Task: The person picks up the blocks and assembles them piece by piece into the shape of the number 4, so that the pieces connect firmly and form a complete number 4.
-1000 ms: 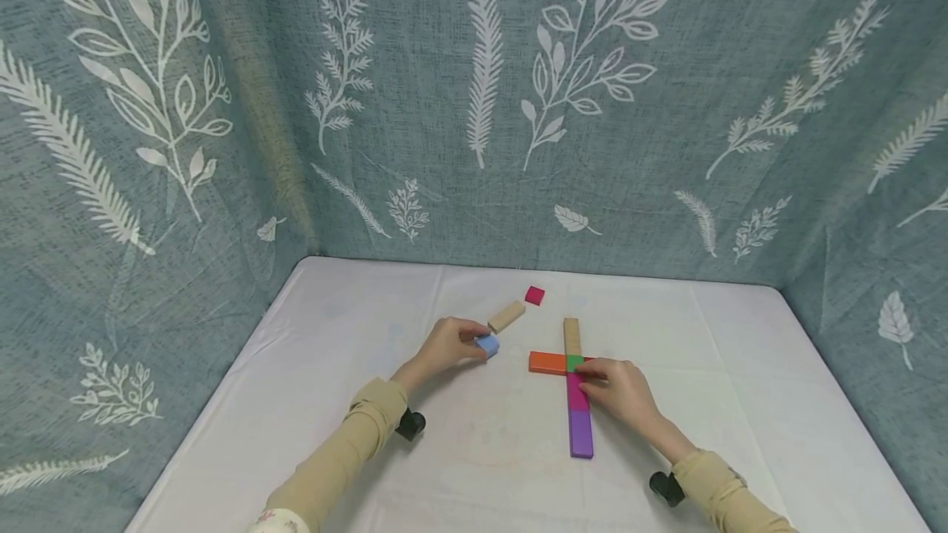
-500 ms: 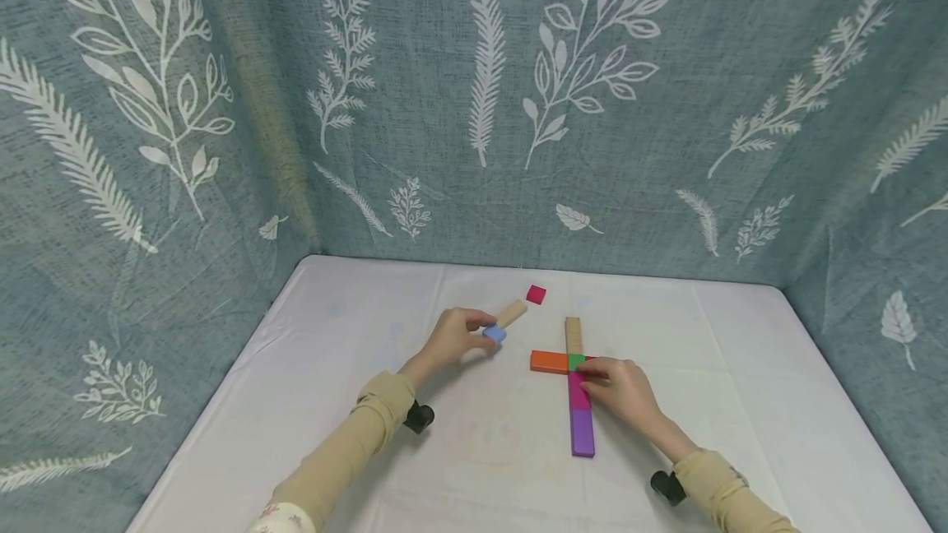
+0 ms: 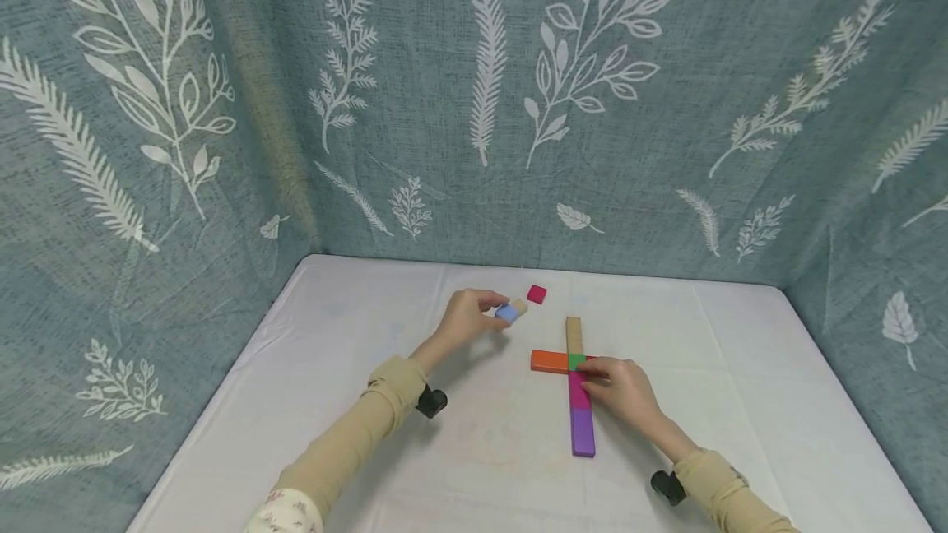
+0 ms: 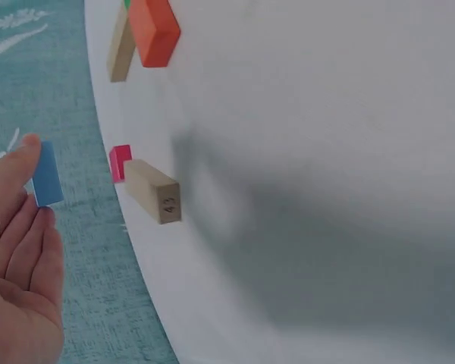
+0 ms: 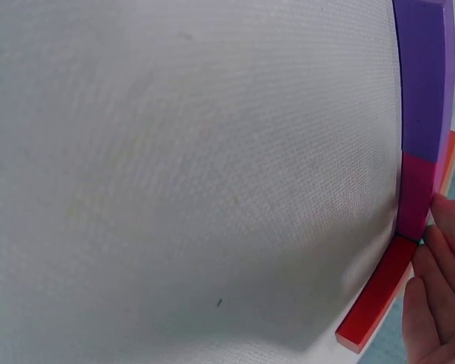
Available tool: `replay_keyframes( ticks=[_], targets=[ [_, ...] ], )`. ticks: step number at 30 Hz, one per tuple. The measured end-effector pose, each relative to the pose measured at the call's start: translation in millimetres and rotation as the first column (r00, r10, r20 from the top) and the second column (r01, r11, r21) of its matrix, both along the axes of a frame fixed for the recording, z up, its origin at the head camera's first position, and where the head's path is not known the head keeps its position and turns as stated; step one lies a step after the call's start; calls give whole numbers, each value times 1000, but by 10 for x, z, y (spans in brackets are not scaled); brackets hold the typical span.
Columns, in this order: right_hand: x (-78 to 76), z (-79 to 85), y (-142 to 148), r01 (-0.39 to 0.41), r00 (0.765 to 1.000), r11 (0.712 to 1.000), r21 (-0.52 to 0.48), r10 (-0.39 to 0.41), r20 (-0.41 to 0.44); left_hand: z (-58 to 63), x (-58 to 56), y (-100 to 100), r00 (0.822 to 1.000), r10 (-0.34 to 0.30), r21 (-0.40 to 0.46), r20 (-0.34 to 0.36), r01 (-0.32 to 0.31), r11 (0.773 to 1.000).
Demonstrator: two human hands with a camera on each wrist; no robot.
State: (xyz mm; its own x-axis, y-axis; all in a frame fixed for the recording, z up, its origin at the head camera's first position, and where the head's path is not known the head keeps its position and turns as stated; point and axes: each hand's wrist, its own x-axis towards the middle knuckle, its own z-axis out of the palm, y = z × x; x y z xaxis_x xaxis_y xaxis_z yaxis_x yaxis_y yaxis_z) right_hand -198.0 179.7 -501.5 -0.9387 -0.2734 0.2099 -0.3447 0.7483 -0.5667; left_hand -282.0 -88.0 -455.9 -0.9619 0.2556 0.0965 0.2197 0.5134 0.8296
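In the head view my left hand (image 3: pixel 470 317) pinches a small blue block (image 3: pixel 508 313) between thumb and fingers. The left wrist view shows this blue block (image 4: pixel 48 174) held up off the table. Just beyond it in the head view lies a plain wooden block (image 3: pixel 522 305), partly covered. My right hand (image 3: pixel 620 391) rests with its fingertips at the middle of a cross of blocks. They touch near the green block (image 3: pixel 575 363) and the magenta block (image 3: pixel 579 390). A red block (image 5: pixel 378 296), mostly hidden from the head by that hand, shows in the right wrist view.
The cross also has an orange block (image 3: pixel 549 361) at left, a wooden arm (image 3: pixel 573 336) at top and a purple block (image 3: pixel 582 433) below. A small crimson block (image 3: pixel 536 294) lies farther back on the white-covered table (image 3: pixel 415 286). A patterned curtain (image 3: pixel 444 105) surrounds the table.
My left hand has carried the blue block away from me and to the right, until it overlaps the loose wooden block in the head view. My right hand has stayed in place.
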Motion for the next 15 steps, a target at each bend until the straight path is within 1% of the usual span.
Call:
replay_keyframes(
  ticks=[3,6,11,15],
  targets=[
    [-2,-6,4,-5,1000,1000,-3,5,-8,26,-2,34,1000,1,-10,-7,-1,1000],
    [-4,-11,5,-9,1000,1000,-6,9,-11,22,12,59,1000,-13,-22,-24,12,1000],
    [-10,-8,11,-9,1000,1000,-5,9,-11,-57,55,105,999,-31,-32,-23,30,999],
    [-13,-6,12,-9,1000,1000,-3,9,-8,-128,98,147,999,-24,-44,-22,23,999]
  ],
)
